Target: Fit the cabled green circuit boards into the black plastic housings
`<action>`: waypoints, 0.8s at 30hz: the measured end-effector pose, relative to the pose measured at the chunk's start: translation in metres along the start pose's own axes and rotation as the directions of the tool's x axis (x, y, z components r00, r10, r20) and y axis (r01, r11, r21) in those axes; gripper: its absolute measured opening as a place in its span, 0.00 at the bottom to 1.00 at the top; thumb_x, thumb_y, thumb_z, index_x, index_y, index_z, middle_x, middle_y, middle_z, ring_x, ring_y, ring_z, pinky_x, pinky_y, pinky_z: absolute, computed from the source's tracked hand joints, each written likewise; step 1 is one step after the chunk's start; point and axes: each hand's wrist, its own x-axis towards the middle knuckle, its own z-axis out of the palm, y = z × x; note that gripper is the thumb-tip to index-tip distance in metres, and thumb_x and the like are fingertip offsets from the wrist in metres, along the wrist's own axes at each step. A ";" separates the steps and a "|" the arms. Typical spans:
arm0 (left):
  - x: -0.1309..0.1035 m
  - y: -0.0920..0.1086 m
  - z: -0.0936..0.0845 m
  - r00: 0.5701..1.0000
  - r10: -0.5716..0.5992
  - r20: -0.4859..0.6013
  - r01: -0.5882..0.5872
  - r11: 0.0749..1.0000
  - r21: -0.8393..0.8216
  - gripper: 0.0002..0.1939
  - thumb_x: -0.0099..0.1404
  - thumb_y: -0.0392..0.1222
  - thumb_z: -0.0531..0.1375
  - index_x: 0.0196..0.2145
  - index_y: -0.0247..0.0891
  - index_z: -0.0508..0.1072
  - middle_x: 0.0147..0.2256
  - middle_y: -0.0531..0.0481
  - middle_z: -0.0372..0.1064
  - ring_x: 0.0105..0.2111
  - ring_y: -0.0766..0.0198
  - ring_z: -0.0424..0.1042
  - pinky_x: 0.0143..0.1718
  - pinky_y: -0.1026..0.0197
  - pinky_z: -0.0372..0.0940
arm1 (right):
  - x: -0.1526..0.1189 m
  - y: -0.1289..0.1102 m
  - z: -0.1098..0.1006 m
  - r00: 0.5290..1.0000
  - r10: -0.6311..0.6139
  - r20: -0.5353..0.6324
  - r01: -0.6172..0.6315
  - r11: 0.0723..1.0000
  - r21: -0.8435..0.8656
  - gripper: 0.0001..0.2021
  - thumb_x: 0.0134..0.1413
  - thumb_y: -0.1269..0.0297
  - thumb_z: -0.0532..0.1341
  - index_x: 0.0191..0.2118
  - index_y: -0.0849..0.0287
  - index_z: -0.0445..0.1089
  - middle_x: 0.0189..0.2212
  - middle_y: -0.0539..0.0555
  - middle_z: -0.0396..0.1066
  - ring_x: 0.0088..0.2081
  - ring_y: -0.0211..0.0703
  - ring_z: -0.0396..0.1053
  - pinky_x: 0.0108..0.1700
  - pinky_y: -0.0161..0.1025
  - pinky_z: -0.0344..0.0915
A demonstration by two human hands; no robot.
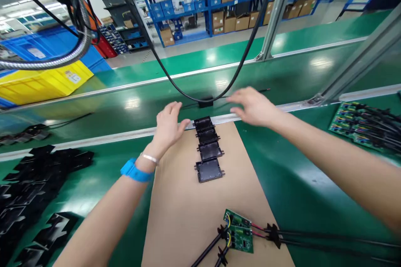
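My left hand (pixel 169 126) is above the far left part of the cardboard sheet (pixel 178 208), thumb and fingers apart, holding nothing. Opposite it, my right hand (pixel 255 106) hovers over the green surface, also with its thumb and fingers spread. Between the hands, past the metal rail, lies a black box (pixel 206 103) with thin dark cables leading out on both sides. Several open black plastic housings (pixel 209 170) form a row on the cardboard, running away from me. Closer in, two green circuit boards (pixel 240 238) lie with black cables and red and yellow wires attached.
Many black plastic parts (pixel 52 229) cover the left side. Cabled circuit boards (pixel 354 125) are piled at the right. A black cable (pixel 171 81) hangs in a loop ahead, beside metal uprights (pixel 277 12). A yellow bin (pixel 46 83) stands far left.
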 end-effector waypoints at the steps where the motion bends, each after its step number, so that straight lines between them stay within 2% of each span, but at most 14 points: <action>1: -0.020 0.010 -0.002 0.999 0.023 0.035 -0.022 0.999 -0.038 0.19 0.64 0.42 0.58 0.51 0.33 0.66 0.54 0.37 0.62 0.56 0.47 0.60 0.56 0.45 0.56 | -0.024 -0.019 0.003 0.998 -0.031 0.060 0.029 0.999 0.032 0.08 0.56 0.68 0.58 0.39 0.60 0.74 0.39 0.57 0.73 0.43 0.50 0.67 0.45 0.47 0.62; 2: -0.044 0.023 -0.006 0.996 0.046 0.077 -0.040 0.996 -0.081 0.14 0.65 0.43 0.57 0.48 0.36 0.69 0.49 0.41 0.67 0.51 0.52 0.65 0.53 0.50 0.61 | -0.050 -0.039 0.006 0.982 -0.088 0.170 0.072 0.993 0.096 0.06 0.57 0.65 0.59 0.34 0.56 0.74 0.34 0.53 0.73 0.38 0.44 0.68 0.40 0.41 0.64; 3: -0.070 0.037 -0.012 0.988 0.075 0.138 -0.055 0.988 -0.145 0.11 0.67 0.44 0.56 0.44 0.39 0.71 0.44 0.46 0.70 0.46 0.57 0.69 0.48 0.54 0.64 | -0.077 -0.058 0.007 0.932 -0.146 0.332 0.071 0.971 0.228 0.05 0.56 0.62 0.60 0.33 0.55 0.73 0.32 0.51 0.72 0.35 0.43 0.68 0.38 0.39 0.64; 4: -0.095 0.051 -0.018 0.963 0.096 0.251 -0.019 0.956 -0.293 0.10 0.68 0.45 0.55 0.44 0.41 0.71 0.40 0.48 0.71 0.41 0.60 0.71 0.43 0.57 0.67 | -0.102 -0.075 0.008 0.885 -0.163 0.436 0.026 0.952 0.304 0.06 0.53 0.59 0.63 0.32 0.55 0.71 0.31 0.50 0.71 0.35 0.43 0.67 0.37 0.39 0.63; 5: -0.117 0.065 -0.023 0.922 0.111 0.372 0.054 0.913 -0.405 0.10 0.69 0.46 0.54 0.45 0.42 0.70 0.39 0.49 0.71 0.38 0.61 0.71 0.39 0.59 0.67 | -0.123 -0.089 0.009 0.858 -0.151 0.491 -0.014 0.949 0.316 0.05 0.52 0.61 0.64 0.31 0.56 0.70 0.31 0.50 0.71 0.36 0.44 0.67 0.36 0.39 0.63; 6: -0.136 0.078 -0.027 0.891 0.110 0.440 0.124 0.873 -0.471 0.13 0.67 0.48 0.57 0.47 0.42 0.69 0.39 0.49 0.71 0.38 0.60 0.71 0.38 0.59 0.68 | -0.138 -0.099 0.010 0.842 -0.136 0.522 -0.056 0.940 0.335 0.03 0.53 0.66 0.62 0.31 0.56 0.68 0.31 0.50 0.71 0.37 0.43 0.67 0.37 0.38 0.62; 8: -0.160 0.098 -0.028 0.858 0.121 0.499 0.199 0.817 -0.541 0.24 0.61 0.51 0.63 0.52 0.41 0.65 0.41 0.48 0.71 0.38 0.59 0.71 0.38 0.58 0.68 | -0.150 -0.109 0.011 0.850 -0.079 0.521 -0.131 0.926 0.355 0.06 0.56 0.72 0.58 0.29 0.56 0.66 0.30 0.49 0.70 0.36 0.40 0.67 0.37 0.36 0.61; 9: -0.165 0.104 -0.026 0.857 0.116 0.502 0.212 0.808 -0.549 0.24 0.61 0.50 0.63 0.52 0.41 0.64 0.42 0.48 0.71 0.38 0.59 0.71 0.38 0.58 0.68 | -0.148 -0.110 0.012 0.861 -0.059 0.505 -0.156 0.915 0.372 0.08 0.58 0.74 0.55 0.29 0.56 0.65 0.29 0.48 0.69 0.34 0.39 0.66 0.36 0.35 0.60; 12: -0.160 0.111 -0.020 0.873 0.039 0.487 0.251 0.819 -0.516 0.08 0.67 0.43 0.55 0.43 0.40 0.68 0.36 0.50 0.72 0.32 0.61 0.70 0.33 0.60 0.65 | -0.125 -0.107 0.011 0.913 -0.024 0.407 -0.170 0.885 0.433 0.09 0.62 0.73 0.52 0.34 0.55 0.67 0.31 0.47 0.71 0.34 0.38 0.67 0.37 0.35 0.60; 14: -0.151 0.110 -0.019 0.883 -0.034 0.468 0.285 0.832 -0.476 0.07 0.69 0.42 0.51 0.38 0.40 0.68 0.31 0.51 0.71 0.29 0.62 0.69 0.29 0.61 0.63 | -0.110 -0.107 0.010 0.945 0.020 0.327 -0.176 0.872 0.457 0.10 0.62 0.72 0.51 0.42 0.54 0.67 0.36 0.49 0.72 0.36 0.39 0.68 0.39 0.36 0.61; 16: -0.146 0.108 -0.022 0.888 -0.071 0.454 0.292 0.850 -0.438 0.08 0.69 0.42 0.51 0.37 0.39 0.68 0.30 0.51 0.72 0.28 0.62 0.69 0.27 0.62 0.61 | -0.104 -0.111 0.010 0.955 0.084 0.283 -0.207 0.874 0.439 0.13 0.60 0.73 0.52 0.48 0.55 0.66 0.35 0.50 0.73 0.36 0.40 0.70 0.39 0.36 0.61; 19: -0.149 0.109 -0.025 0.863 -0.065 0.501 0.281 0.886 -0.368 0.08 0.68 0.42 0.52 0.34 0.39 0.68 0.29 0.51 0.72 0.26 0.62 0.69 0.25 0.63 0.58 | -0.112 -0.124 0.017 0.940 0.133 0.315 -0.224 0.936 0.273 0.16 0.55 0.73 0.53 0.49 0.58 0.64 0.27 0.50 0.72 0.30 0.44 0.70 0.32 0.38 0.59; 22: -0.155 0.111 -0.026 0.794 -0.033 0.606 0.268 0.915 -0.301 0.07 0.64 0.42 0.55 0.29 0.39 0.68 0.26 0.52 0.70 0.23 0.63 0.66 0.22 0.64 0.53 | -0.128 -0.133 0.024 0.893 0.133 0.430 -0.161 0.986 0.030 0.17 0.51 0.74 0.53 0.48 0.62 0.63 0.23 0.52 0.71 0.25 0.49 0.69 0.27 0.40 0.54; 24: -0.156 0.112 -0.025 0.767 -0.024 0.641 0.259 0.925 -0.276 0.09 0.64 0.44 0.56 0.28 0.39 0.67 0.24 0.52 0.69 0.22 0.64 0.66 0.22 0.63 0.52 | -0.134 -0.131 0.026 0.869 0.134 0.476 -0.160 0.987 0.013 0.14 0.52 0.74 0.53 0.46 0.62 0.62 0.24 0.53 0.71 0.26 0.50 0.69 0.29 0.41 0.55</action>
